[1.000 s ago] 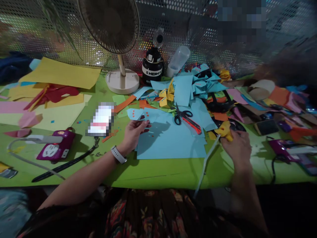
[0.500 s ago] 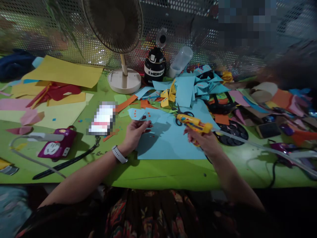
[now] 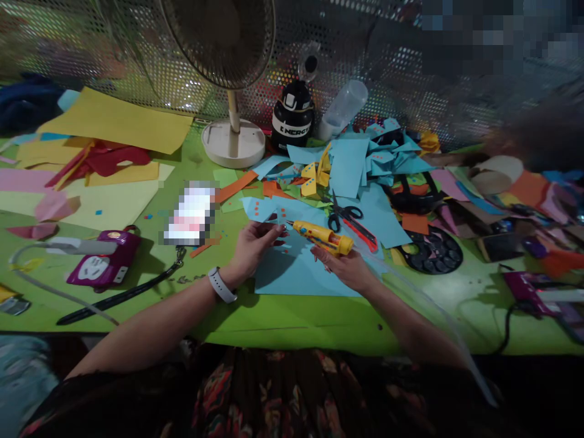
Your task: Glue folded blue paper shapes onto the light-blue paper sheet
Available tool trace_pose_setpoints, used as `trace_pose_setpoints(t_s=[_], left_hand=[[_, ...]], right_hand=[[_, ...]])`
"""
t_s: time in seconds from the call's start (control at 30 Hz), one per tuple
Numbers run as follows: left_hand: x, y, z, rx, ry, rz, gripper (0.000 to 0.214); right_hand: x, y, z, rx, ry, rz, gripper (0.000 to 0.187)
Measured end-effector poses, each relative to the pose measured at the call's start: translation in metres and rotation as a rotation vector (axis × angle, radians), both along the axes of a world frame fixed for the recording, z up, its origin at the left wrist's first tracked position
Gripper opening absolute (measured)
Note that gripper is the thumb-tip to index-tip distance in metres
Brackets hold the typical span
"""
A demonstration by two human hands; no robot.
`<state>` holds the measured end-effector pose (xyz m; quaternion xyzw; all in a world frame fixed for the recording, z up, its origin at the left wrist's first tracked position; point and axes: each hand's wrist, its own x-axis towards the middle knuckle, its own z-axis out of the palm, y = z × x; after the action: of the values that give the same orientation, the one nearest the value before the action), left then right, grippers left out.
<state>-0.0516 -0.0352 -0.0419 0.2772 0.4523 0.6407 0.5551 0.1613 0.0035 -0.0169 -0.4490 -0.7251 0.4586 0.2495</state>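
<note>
My left hand (image 3: pixel 255 248) pinches a light-blue paper piece (image 3: pixel 259 208) with small orange squares on it. In my right hand (image 3: pixel 343 265) is a yellow glue gun (image 3: pixel 322 236) with a pale cord trailing to the right. Its nozzle points left and sits close beside the fingertips of my left hand; whether it touches the paper I cannot tell. Beneath both hands lies a flat light-blue sheet (image 3: pixel 296 281). Black-handled scissors (image 3: pixel 345 214) and a red cutter (image 3: pixel 361 235) rest just beyond the glue gun.
A fan (image 3: pixel 233 146), a black bottle (image 3: pixel 293 118) and a clear bottle (image 3: pixel 343 109) stand along the perforated metal screen. Paper scraps (image 3: pixel 387 152) pile up behind. To the left are a bright phone (image 3: pixel 191 213) and a purple power socket (image 3: pixel 106 258); a black palette (image 3: pixel 433 250) lies right.
My right hand has brought the glue gun left, its nozzle now at my left hand's fingertips. The red cutter and scissors have come into fuller view. My left hand stays on the paper piece.
</note>
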Motion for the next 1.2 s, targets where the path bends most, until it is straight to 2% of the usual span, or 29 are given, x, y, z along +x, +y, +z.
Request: trace_pose_setpoints(t_s=[0.5, 0.9, 1.2], left_hand=[[0.0008, -0.0012, 0.0024, 0.009, 0.005, -0.01, 0.042], [0.0003, -0.0004, 0.0, 0.024, 0.012, -0.014, 0.041], [0.0006, -0.0009, 0.0006, 0.025, -0.004, -0.013, 0.037]], right_hand=[[-0.0058, -0.0012, 0.0041, 0.045, 0.055, 0.01, 0.039], [-0.0044, -0.0013, 0.0042, -0.002, -0.037, -0.003, 0.049], [-0.004, -0.0014, 0.0027, 0.02, -0.051, 0.003, 0.051]])
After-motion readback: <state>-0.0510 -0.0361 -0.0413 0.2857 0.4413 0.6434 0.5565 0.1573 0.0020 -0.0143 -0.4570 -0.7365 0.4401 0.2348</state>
